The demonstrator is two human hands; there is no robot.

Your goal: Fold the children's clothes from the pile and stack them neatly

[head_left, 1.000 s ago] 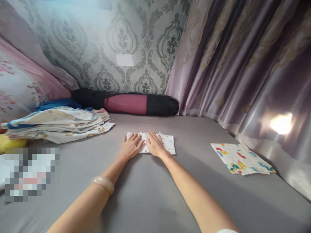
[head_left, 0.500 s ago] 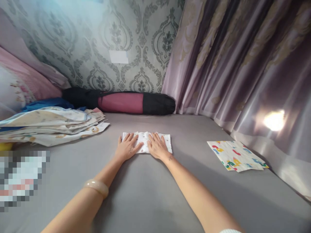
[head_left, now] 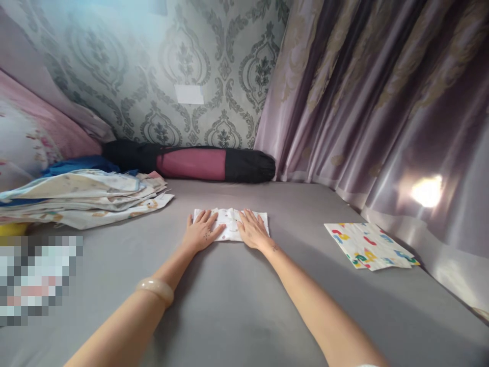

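A white cloth with small scattered prints lies folded into a flat rectangle on the grey bed sheet. My left hand rests palm down on its left part, fingers spread. On the right part, my right hand also lies flat with its fingers stretched out. Both palms hide some of the cloth, and its middle shows between them.
To the right lies a folded white cloth with colourful prints. A pile of loose cloths sits at the left. Along the patterned wall stretches a black and maroon roll-shaped bag. Purple curtains hang at the right.
My right hand has slid a little to the right over the cloth, leaving a wider gap between the hands. My left hand stays nearly in place.
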